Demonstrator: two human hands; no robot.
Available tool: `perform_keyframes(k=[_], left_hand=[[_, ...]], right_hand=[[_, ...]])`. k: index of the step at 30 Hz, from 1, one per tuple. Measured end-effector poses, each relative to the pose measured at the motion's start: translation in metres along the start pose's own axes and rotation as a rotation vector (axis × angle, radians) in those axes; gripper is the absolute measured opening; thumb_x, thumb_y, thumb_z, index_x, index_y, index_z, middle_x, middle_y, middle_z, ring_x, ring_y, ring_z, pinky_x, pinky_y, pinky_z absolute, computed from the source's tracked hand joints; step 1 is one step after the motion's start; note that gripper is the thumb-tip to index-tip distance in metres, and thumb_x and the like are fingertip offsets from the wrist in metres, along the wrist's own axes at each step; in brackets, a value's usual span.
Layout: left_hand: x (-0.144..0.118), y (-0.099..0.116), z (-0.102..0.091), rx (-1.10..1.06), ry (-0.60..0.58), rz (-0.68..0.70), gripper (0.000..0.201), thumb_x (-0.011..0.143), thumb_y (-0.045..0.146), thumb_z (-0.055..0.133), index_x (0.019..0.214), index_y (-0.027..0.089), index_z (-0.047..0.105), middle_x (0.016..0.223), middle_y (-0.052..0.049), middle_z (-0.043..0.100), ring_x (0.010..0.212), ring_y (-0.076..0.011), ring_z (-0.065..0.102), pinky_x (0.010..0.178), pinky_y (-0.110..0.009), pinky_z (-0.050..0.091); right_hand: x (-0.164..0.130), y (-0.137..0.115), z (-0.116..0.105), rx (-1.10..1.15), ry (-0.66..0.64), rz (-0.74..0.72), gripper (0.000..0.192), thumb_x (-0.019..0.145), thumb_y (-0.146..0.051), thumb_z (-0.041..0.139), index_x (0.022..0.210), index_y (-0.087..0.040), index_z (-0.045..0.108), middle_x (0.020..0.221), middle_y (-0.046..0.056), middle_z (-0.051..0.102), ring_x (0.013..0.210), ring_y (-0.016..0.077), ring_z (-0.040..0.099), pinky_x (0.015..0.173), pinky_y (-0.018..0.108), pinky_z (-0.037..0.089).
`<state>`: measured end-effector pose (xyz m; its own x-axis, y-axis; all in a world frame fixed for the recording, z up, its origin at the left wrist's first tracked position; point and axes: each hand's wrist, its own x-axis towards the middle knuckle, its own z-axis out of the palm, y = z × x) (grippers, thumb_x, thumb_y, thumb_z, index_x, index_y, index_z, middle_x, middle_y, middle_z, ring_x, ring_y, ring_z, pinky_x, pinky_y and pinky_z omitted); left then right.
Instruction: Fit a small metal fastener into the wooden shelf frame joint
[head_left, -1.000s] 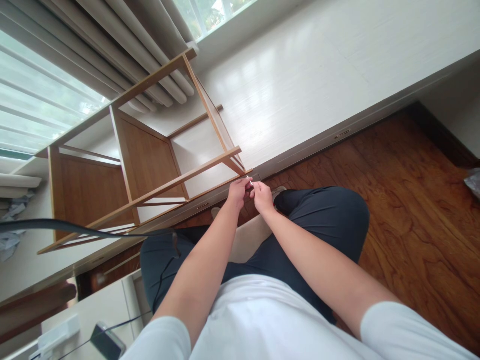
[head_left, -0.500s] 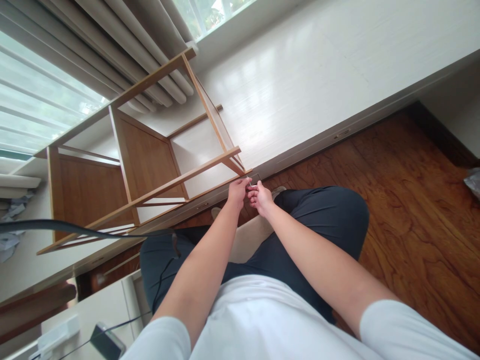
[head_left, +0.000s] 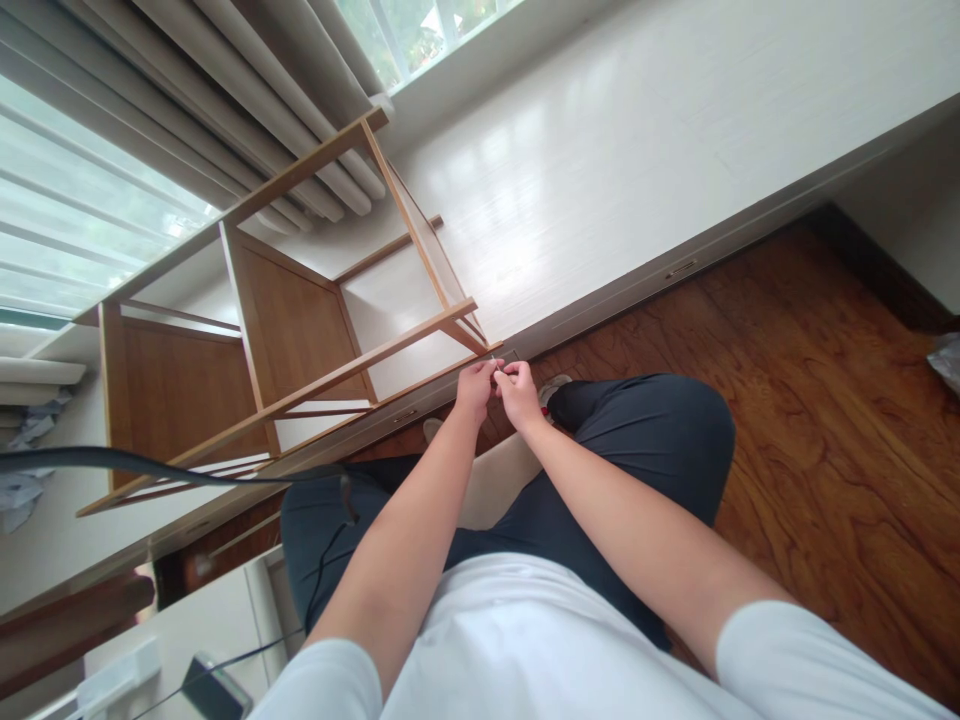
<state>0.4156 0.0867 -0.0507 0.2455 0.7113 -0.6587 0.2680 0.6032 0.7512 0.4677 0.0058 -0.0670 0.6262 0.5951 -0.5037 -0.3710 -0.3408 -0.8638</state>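
A: Wood first: a light wooden frame [head_left: 300,330] of thin rails and brown panels lies tipped over on a white raised floor [head_left: 600,150], its near corner reaching the edge where the dark wooden floor [head_left: 825,400] begins.

B: And the hands?

A: In the head view, both meet right at that near corner. The left hand [head_left: 477,388] and the right hand [head_left: 517,393] are together, fingertips touching or nearly so, just below the end of the lowest rail.

B: Do they hold anything?

A: Between the fingertips sits a small metal piece [head_left: 498,367], pale and thin. Both hands seem pinched on it, the left from the left side, the right from the right. It is too small to say what it is, or whether it touches the frame; it sits just beside the rail's tip.

B: What else shows?

A: The person sits with legs folded in dark trousers [head_left: 645,450], a white shirt [head_left: 510,640] at the bottom of the picture. Curtains [head_left: 247,110] hang behind the frame by a bright window. At lower left a dark cable [head_left: 150,465] crosses in front, and a small dark device [head_left: 214,690] lies on a white surface [head_left: 187,620].
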Motion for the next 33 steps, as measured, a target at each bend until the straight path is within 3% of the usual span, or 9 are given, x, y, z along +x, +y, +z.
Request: perform_keyframes(k=[8, 22, 33], left_hand=[[0.0076, -0.0038, 0.0013, -0.067, 0.007, -0.017, 0.018, 0.079, 0.028, 0.079, 0.087, 0.012, 0.08, 0.071, -0.006, 0.072, 0.062, -0.0136, 0.063, 0.065, -0.028, 0.053], [0.0067, -0.0032, 0.0033, -0.106, 0.016, -0.019, 0.015, 0.076, 0.026, 0.082, 0.081, 0.013, 0.077, 0.074, -0.006, 0.073, 0.064, -0.0134, 0.064, 0.067, -0.028, 0.054], [0.0087, -0.0076, 0.0009, -0.092, 0.031, -0.023, 0.012, 0.081, 0.026, 0.077, 0.085, 0.014, 0.077, 0.079, -0.007, 0.074, 0.068, -0.0142, 0.066, 0.067, -0.027, 0.053]], right_hand=[[-0.0062, -0.0081, -0.0018, -0.201, 0.019, -0.085, 0.026, 0.082, -0.046, 0.058, 0.095, -0.028, 0.046, 0.067, -0.006, 0.059, 0.067, 0.0216, 0.059, 0.07, 0.032, 0.04], [-0.0032, -0.0041, -0.0027, -0.285, 0.034, -0.109, 0.022, 0.085, -0.048, 0.057, 0.092, -0.028, 0.049, 0.07, -0.003, 0.062, 0.07, 0.023, 0.062, 0.071, 0.032, 0.041], [-0.0029, -0.0019, -0.0033, -0.336, 0.027, -0.13, 0.021, 0.09, -0.045, 0.058, 0.094, -0.025, 0.061, 0.075, 0.001, 0.069, 0.073, 0.0228, 0.065, 0.073, 0.032, 0.046]])
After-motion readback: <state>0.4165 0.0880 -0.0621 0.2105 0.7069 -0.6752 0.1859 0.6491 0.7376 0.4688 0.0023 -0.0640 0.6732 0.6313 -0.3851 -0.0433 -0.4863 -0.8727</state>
